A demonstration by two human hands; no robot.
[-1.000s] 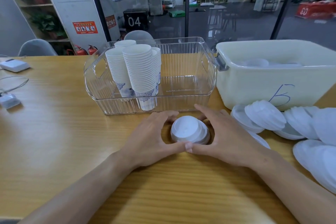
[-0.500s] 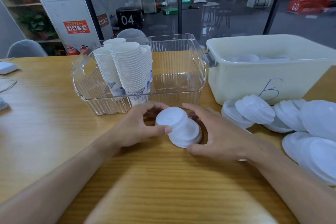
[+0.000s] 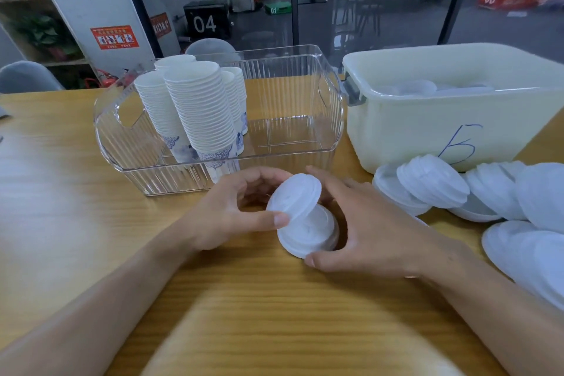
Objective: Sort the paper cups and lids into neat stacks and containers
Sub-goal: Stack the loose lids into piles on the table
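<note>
My left hand [image 3: 232, 210] pinches a small stack of white lids [image 3: 293, 197], tilted up off the table in front of the clear bin. Under it a second stack of white lids [image 3: 311, 236] rests on the table, and my right hand [image 3: 369, 229] curls round it, thumb at its near rim. Tall stacks of paper cups [image 3: 198, 110] stand in the left half of the clear ribbed bin [image 3: 305, 159]. More white lids [image 3: 433, 181] lie in overlapping heaps to the right.
A cream plastic tub [image 3: 427, 131] marked with a blue letter stands at the right and holds a few lids. The wooden table [image 3: 76, 207] stretches left and toward me. Grey chairs and a glass wall lie behind.
The single lid stack both hands cupped has split: my left hand has lifted and tilted the upper lids while the right hand keeps the lower ones on the table. The camera has moved closer.
</note>
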